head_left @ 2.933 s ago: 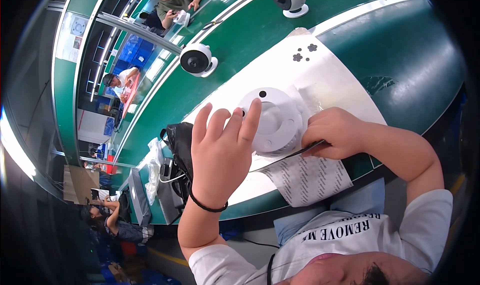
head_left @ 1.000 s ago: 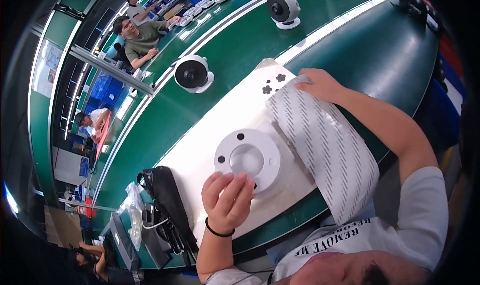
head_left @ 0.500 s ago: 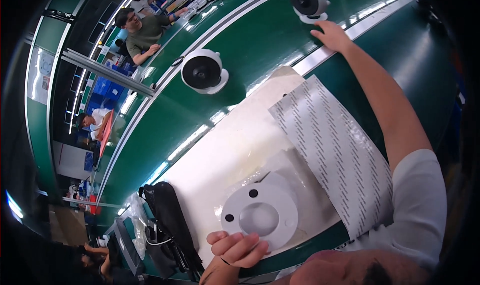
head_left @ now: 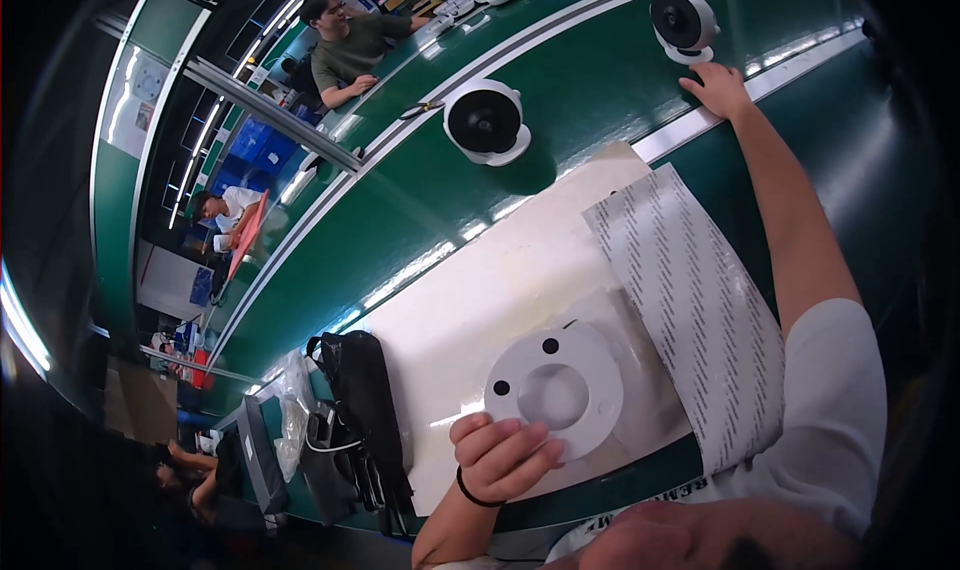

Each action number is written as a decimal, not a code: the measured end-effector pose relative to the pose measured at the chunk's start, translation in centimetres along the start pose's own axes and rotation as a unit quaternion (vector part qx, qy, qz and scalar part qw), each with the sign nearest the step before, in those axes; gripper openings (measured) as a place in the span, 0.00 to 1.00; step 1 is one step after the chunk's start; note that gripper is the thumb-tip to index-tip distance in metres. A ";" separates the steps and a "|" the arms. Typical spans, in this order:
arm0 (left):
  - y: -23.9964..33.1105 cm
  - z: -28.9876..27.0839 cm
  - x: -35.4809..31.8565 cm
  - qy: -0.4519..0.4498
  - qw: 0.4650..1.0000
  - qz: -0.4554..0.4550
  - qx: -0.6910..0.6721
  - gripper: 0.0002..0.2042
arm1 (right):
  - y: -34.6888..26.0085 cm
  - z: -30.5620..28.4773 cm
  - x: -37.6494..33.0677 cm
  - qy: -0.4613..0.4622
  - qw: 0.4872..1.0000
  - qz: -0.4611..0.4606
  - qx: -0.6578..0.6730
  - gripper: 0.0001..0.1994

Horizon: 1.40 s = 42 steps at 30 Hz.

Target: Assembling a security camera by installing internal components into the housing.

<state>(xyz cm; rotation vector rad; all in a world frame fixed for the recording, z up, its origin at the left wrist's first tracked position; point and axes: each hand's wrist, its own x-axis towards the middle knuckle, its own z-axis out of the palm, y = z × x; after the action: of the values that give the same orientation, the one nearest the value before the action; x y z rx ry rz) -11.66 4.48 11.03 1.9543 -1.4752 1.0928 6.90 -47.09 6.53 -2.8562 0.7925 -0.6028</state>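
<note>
My left hand [head_left: 507,457] is closed with curled fingers at the near edge of a white round plate [head_left: 604,395]. The plate has a large round recess and two black dots. Whatever those fingers hold, if anything, is hidden. Far to the right, my right arm is stretched out. My right hand [head_left: 720,92] lies with its fingers apart at the foot of a white round-bodied device with a black front [head_left: 683,20]; whether the fingertips touch it is hard to tell. A second such device [head_left: 485,120] stands on the green bench farther left.
A cream sheet [head_left: 450,310] covers the bench in front of me. A white liner with rows of grey print [head_left: 690,300] lies on its right side. To the left are a black bag [head_left: 360,390] and clear plastic [head_left: 292,410]. Across the bench sits a person [head_left: 350,55].
The whole view has shifted, so the bench things appear farther right. My left hand stays beside the plate, with more of its wrist showing. My right hand remains by the far device's foot.
</note>
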 end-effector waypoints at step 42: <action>-0.3 -0.8 -0.9 0.012 0.995 -0.065 -0.072 0.14 | 3.9 -1.6 -6.8 0.202 0.977 -0.071 0.004 0.16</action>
<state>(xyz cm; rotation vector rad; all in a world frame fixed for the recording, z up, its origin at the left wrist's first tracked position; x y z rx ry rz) -11.74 5.67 10.79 1.9007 -1.3540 0.9239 -0.93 -46.95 4.79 -2.8357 0.6305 -1.2298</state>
